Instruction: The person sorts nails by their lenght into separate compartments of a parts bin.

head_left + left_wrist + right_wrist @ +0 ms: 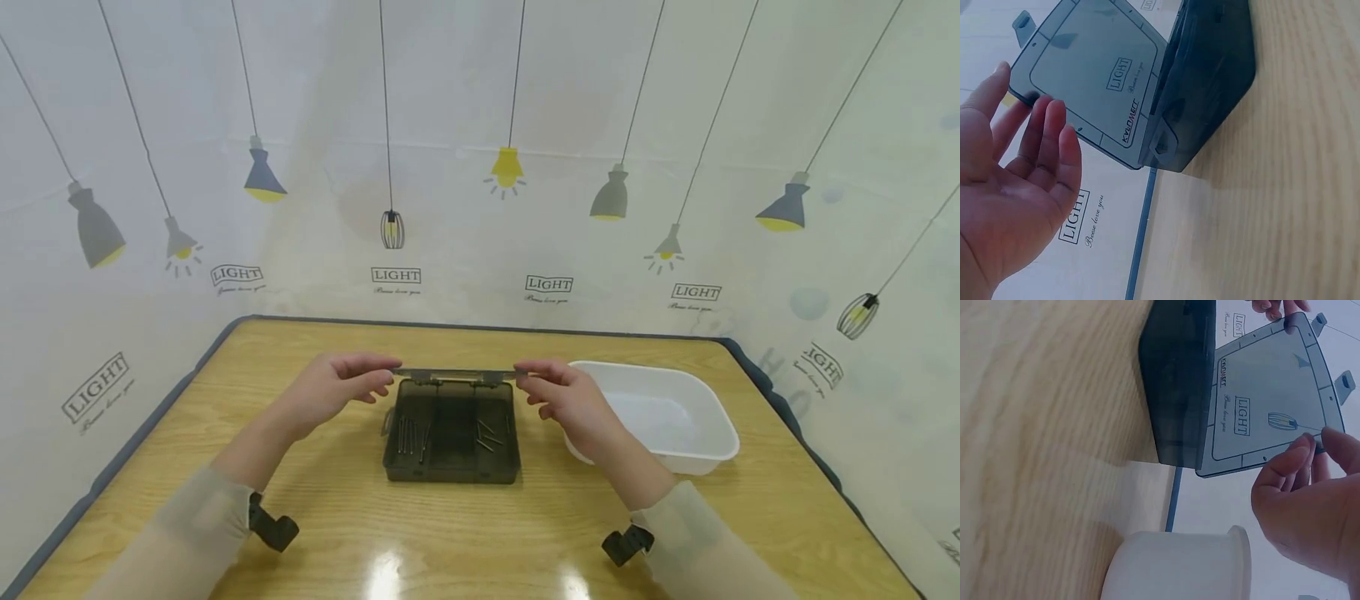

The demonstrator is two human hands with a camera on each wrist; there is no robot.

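A dark translucent storage case [453,472] sits on the table with its lid [1094,69] raised upright on its hinges. At the lid's left corner, my left hand [324,393] pinches the edge between thumb and fingers. My right hand [576,407] pinches the opposite side edge in the same way, clear in the right wrist view. Inside the case, several thin metal nails or screws [406,435] lie in the left compartment. More short metal pieces [486,436] rest toward the right, while the middle section looks dark.
A white plastic tub [693,460] stands just right of the case, partly behind my right hand and forearm. The wooden table [450,542] has a dark edge and meets a pale backdrop [457,100] printed with lamps. Each sleeve cuff carries a black wrist mount [272,525].
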